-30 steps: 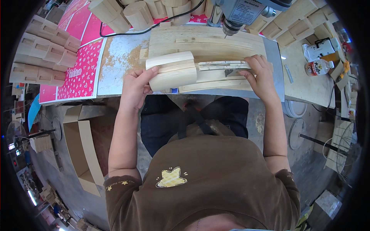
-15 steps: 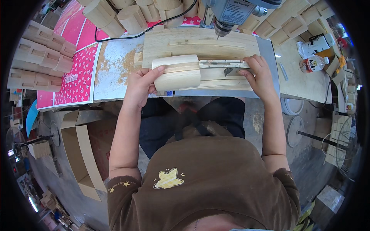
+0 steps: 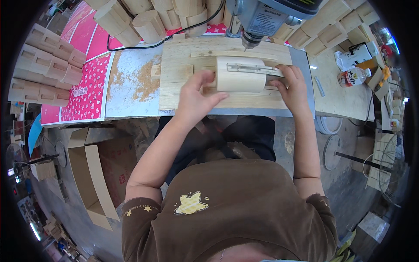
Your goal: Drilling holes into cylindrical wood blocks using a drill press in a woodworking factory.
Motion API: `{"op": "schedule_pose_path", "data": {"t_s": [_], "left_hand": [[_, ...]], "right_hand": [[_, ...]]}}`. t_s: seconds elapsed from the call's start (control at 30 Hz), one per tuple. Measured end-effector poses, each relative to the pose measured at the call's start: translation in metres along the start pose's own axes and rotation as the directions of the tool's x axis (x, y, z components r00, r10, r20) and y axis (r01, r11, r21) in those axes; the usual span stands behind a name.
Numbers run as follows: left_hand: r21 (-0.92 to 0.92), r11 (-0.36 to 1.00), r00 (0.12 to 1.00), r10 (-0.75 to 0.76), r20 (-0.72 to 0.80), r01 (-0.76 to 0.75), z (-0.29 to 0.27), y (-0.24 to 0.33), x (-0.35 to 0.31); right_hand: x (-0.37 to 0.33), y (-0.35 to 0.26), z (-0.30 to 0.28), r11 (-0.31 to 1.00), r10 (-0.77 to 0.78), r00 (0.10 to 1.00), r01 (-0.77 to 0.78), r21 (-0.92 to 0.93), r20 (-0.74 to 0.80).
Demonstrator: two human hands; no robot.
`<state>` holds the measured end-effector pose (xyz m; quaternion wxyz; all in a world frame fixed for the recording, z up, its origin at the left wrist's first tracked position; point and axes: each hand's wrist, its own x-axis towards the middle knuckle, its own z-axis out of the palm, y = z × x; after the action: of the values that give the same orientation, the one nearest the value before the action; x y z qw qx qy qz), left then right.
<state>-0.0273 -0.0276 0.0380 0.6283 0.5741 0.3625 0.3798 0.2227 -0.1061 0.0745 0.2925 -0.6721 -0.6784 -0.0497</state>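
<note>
A pale wooden cylinder (image 3: 239, 83) lies on its side on a flat wooden board (image 3: 174, 94). Along its upper face rests a narrow, whitish slotted strip (image 3: 248, 68), its exact kind unclear. My right hand (image 3: 293, 85) pinches the right end of this strip between thumb and fingers. At the cylinder's left end my left hand (image 3: 198, 96) is open, thumb and fingers spread apart. Whether its fingertips touch the wood I cannot tell. The chuck of a bench drill (image 3: 251, 40) hangs just behind the cylinder.
Wooden cylinders with rectangular recesses (image 3: 48, 72) are stacked at the left, with more along the back. A black cable (image 3: 174, 31) crosses the bench. Sawdust (image 3: 135, 81) lies left of the board. A bottle (image 3: 351, 77) and a marker-like stick (image 3: 319, 86) lie rightward. Below left stands a cardboard box (image 3: 94, 174).
The strip now lies over the cylinder instead of beyond its right end. The cylinder sits further right, and my left hand has let go of it and opened.
</note>
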Motion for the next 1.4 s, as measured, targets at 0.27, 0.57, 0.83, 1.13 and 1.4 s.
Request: {"op": "schedule_pose_path", "data": {"t_s": [0.27, 0.57, 0.83, 1.13, 1.4], "left_hand": [[0.738, 0.563, 0.861, 0.505, 0.049, -0.372, -0.005, -0.029, 0.033], [0.817, 0.441, 0.848, 0.519, 0.104, -0.371, -0.02, -0.032, 0.036], [0.824, 0.416, 0.832, 0.543, 0.114, -0.384, -0.016, -0.032, 0.037], [0.843, 0.402, 0.845, 0.525, 0.106, -0.356, -0.022, -0.034, 0.034], [0.839, 0.4, 0.846, 0.519, 0.123, -0.368, -0.016, -0.03, 0.037]], "right_hand": [[0.033, 0.002, 0.025, 1.0, 0.028, 0.999, -0.028, -0.002, -0.037], [0.07, 0.008, -0.027, 0.927, -0.038, 0.863, 0.218, 0.304, -0.504], [0.174, -0.043, -0.092, 0.929, -0.015, 0.882, 0.187, 0.319, -0.472], [0.051, -0.063, -0.063, 0.968, 0.057, 0.887, 0.064, 0.243, -0.459], [0.03, -0.027, 0.01, 0.973, -0.021, 0.835, 0.145, 0.182, -0.55]]}}
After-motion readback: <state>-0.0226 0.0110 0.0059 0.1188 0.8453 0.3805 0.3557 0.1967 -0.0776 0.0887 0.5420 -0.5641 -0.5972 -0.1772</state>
